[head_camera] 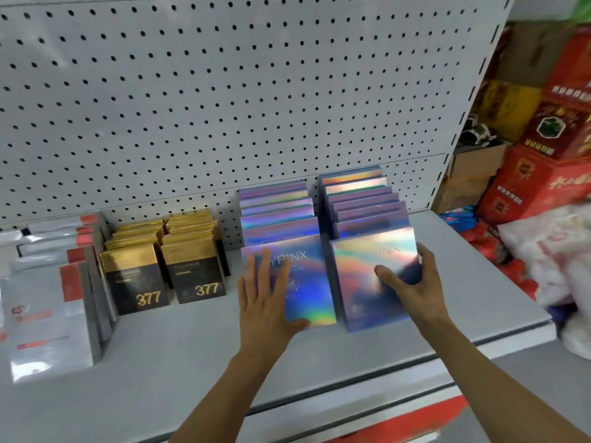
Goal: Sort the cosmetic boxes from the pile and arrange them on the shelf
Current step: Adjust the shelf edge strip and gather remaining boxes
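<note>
While your right hand (404,282) gripped the front holographic purple box (374,282) of the right row, your left hand (265,302) lay flat, fingers straight, on the neighbouring holographic box lettered "YPINX" (307,282). Both rows stood on the grey metal shelf (192,362) beside black-and-gold boxes marked "377" (166,276), below white pegboard (224,91).
</note>
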Demonstrator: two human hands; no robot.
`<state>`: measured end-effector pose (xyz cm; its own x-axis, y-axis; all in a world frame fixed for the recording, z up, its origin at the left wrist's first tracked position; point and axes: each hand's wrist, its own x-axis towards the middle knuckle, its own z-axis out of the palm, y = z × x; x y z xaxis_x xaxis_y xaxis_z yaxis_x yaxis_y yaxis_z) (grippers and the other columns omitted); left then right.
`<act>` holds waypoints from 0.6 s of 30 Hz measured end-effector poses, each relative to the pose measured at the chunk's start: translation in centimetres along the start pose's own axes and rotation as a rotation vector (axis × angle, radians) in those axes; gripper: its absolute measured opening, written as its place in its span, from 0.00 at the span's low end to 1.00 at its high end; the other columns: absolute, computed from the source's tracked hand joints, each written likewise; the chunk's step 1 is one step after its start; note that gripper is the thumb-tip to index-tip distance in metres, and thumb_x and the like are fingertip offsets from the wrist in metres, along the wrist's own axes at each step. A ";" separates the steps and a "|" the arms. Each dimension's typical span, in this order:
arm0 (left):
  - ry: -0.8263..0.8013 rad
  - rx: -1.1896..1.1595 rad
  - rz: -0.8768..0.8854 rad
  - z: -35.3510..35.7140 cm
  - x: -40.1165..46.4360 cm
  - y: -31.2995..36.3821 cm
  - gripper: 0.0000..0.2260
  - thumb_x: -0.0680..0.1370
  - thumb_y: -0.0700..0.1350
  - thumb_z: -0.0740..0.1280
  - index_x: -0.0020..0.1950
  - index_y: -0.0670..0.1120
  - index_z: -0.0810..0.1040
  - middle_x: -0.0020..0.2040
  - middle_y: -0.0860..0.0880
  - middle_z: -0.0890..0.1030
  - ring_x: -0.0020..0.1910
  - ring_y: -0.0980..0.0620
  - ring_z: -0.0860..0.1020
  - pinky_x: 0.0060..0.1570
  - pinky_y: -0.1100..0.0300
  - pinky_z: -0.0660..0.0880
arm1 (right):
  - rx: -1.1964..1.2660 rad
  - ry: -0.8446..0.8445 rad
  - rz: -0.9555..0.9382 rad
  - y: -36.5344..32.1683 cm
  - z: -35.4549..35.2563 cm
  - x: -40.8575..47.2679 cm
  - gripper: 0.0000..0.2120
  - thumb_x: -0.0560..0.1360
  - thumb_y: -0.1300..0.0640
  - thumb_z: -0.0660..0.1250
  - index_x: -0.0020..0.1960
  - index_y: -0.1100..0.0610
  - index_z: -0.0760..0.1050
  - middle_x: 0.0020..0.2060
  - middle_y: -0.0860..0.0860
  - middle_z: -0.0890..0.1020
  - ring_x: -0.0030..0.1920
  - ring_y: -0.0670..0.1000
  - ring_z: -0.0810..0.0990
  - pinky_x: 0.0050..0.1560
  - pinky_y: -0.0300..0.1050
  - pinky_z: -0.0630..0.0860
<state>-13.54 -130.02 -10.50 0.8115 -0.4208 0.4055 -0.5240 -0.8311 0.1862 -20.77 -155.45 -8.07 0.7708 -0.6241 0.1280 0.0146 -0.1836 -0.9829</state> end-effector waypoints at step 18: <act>-0.004 0.087 0.046 -0.4 0.2 0.2 0.44 0.66 0.57 0.77 0.77 0.48 0.61 0.79 0.43 0.55 0.78 0.43 0.49 0.74 0.40 0.52 | -0.862 -0.045 -0.374 0.5 3.0 -2.4 0.36 0.70 0.53 0.73 0.74 0.57 0.62 0.73 0.61 0.62 0.72 0.64 0.60 0.69 0.62 0.62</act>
<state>-13.58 -130.12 -10.05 0.7885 -0.4602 0.4080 -0.5362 -0.8394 0.0894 -20.66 -151.78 -9.26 0.8355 -0.3841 0.3930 -0.1964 -0.8766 -0.4394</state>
